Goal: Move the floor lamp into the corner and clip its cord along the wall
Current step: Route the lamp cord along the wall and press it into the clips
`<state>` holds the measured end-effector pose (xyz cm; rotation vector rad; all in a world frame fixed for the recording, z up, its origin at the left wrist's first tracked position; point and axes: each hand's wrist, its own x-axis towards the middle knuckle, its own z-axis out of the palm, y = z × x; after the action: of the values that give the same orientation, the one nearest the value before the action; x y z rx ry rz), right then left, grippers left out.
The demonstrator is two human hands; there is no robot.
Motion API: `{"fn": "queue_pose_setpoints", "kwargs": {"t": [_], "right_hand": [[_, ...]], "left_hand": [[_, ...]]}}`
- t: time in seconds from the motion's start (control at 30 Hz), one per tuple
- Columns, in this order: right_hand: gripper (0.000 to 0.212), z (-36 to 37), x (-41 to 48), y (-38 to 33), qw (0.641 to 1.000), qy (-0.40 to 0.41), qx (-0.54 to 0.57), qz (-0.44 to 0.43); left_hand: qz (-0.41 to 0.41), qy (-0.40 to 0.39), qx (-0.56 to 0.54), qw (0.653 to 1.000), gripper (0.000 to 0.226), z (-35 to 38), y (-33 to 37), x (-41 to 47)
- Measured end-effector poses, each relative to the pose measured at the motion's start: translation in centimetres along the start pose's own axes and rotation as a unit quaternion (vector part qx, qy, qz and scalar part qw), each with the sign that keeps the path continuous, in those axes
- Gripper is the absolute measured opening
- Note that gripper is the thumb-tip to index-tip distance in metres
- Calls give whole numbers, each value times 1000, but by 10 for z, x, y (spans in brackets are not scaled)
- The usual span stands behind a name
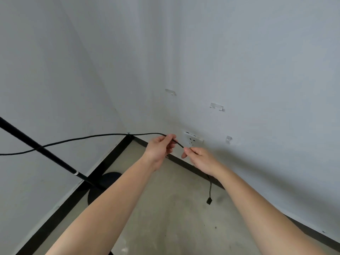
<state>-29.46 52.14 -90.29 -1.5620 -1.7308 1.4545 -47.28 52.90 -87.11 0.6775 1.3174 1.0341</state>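
The black floor lamp pole (42, 151) leans in from the left edge down to its round black base (103, 186), which rests on the floor near the corner. A thin black cord (103, 135) runs from the left edge to my hands. My left hand (161, 150) pinches the cord, and my right hand (200, 159) grips it just beyond. Below my right wrist the cord hangs down and ends in a small black plug (209, 200). Three clear clips (171, 92) (216, 106) (228, 138) are stuck to the right wall.
A white wall socket (192, 139) sits low on the right wall, just behind my hands. A black baseboard (60, 205) lines both walls around the bare concrete floor (169, 208). The two grey walls meet in the corner (128, 134).
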Motion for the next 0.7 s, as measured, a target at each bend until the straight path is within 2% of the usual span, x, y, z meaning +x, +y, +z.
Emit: {"fn": "queue_pose_setpoints", "kwargs": {"t": [0.17,0.3,0.4,0.53,0.7], "right_hand": [[51,14,24,57,999,34,-2,-6],[60,22,19,100,996,87,-10,19],[63,23,15,109,997,72,-15,32],[56,19,25,91,997,38,74,-6],[39,10,33,61,984,82,119,-101]], "left_hand": [[100,56,-73,991,20,-15,-1,33],[122,88,-117,982,18,-22,6,37],[125,72,-109,983,18,-15,-4,31],[142,34,-101,984,17,-6,-20,30],[178,25,-62,982,17,0,-47,43]]}}
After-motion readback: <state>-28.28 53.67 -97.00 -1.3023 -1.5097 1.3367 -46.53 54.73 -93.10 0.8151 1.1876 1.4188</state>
